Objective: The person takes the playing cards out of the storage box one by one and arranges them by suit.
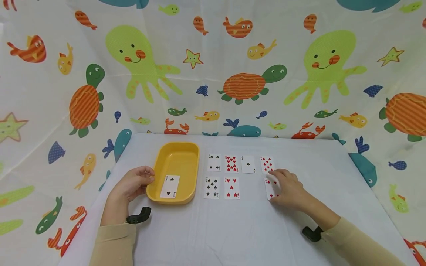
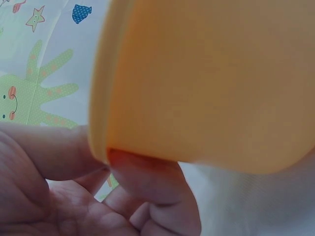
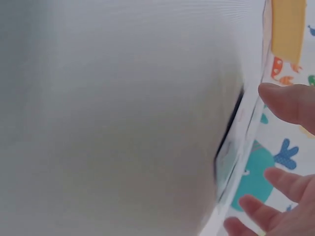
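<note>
My left hand [image 1: 138, 181] pinches the left rim of a yellow plastic tray [image 1: 156, 162]. In the left wrist view, the thumb and a finger [image 2: 152, 177] meet at the tray's rim. Inside the tray, near its front, a two of clubs [image 1: 169, 187] lies face up. On the right, my right hand [image 1: 290, 189] spans a playing card with red diamonds [image 1: 270, 189], fingertips by its top edge and thumb by its bottom edge. Its fingers [image 3: 285, 184] are spread apart in the right wrist view; whether they touch the card is hard to tell.
Face-up cards lie in two rows right of the tray: a spade card [image 1: 214, 162], a heart card [image 1: 231, 164], an ace of clubs [image 1: 248, 164] and a diamond card [image 1: 267, 164] behind; a seven of spades [image 1: 212, 188] and five of hearts [image 1: 232, 188] in front. A patterned curtain [image 1: 213, 66] hangs behind.
</note>
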{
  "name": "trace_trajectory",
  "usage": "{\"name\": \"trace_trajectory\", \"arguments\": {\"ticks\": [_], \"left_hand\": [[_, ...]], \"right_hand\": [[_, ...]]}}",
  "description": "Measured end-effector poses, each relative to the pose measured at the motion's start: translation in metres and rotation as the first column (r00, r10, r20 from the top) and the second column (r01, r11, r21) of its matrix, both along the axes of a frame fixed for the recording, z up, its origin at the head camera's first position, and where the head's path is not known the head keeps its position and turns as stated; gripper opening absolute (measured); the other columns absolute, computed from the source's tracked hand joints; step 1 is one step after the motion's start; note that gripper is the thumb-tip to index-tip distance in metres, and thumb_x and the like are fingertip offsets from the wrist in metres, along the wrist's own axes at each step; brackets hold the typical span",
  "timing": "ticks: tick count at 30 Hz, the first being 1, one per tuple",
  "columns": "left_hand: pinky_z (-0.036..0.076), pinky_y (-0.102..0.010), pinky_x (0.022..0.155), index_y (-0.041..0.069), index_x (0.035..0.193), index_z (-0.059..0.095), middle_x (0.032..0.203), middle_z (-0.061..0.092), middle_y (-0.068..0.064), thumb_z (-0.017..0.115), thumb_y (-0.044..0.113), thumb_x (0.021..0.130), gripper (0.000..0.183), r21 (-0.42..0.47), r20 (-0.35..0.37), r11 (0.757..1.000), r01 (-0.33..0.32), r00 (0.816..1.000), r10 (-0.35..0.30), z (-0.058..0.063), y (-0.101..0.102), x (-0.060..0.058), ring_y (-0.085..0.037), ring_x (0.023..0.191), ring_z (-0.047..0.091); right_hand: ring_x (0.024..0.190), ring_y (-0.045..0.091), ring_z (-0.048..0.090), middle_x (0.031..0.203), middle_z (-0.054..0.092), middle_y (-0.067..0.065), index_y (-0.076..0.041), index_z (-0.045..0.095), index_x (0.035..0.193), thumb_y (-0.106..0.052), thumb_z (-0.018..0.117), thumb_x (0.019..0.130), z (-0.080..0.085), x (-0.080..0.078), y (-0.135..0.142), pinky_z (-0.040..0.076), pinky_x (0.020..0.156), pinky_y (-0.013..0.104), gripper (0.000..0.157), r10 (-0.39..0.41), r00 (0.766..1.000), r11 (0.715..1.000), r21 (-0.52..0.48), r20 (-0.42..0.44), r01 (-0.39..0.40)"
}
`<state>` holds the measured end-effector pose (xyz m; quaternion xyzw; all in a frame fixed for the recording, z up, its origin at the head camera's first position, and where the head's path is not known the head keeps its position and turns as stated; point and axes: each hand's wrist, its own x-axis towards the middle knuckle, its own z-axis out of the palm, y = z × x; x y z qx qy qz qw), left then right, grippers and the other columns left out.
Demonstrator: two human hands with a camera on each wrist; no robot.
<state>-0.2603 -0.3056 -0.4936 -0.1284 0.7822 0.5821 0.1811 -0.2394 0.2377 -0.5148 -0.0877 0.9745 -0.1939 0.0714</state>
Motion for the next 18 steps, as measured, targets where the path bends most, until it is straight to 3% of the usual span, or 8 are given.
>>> {"name": "trace_trajectory", "arguments": {"ticks": [9,18], "left_hand": [[0.060,-0.029,0.076,0.002,0.122,0.062,0.103,0.064,-0.007,0.066,0.008,0.104,0.020,0.000,-0.010,1.000,-0.011,1.000,0.011,-0.001,0.001,0.000,-0.024,0.090,0.061],[0.060,-0.030,0.077,0.002,0.123,0.063,0.107,0.065,-0.009,0.066,0.009,0.104,0.021,-0.016,-0.001,1.000,-0.011,1.000,0.011,-0.001,-0.001,0.001,-0.025,0.092,0.062]], "right_hand": [[0.150,0.052,0.033,0.168,0.035,0.021,-0.017,0.045,0.161,-0.026,0.095,0.074,0.012,-0.005,-0.026,0.035,0.108,0.080,0.101,0.014,0.998,1.000,-0.007,-0.055,-0.014],[0.157,0.047,0.025,0.174,0.027,0.014,-0.024,0.040,0.164,-0.032,0.098,0.073,0.019,-0.010,-0.070,0.030,0.114,0.081,0.108,0.093,0.990,0.995,-0.032,-0.110,-0.097]]}}
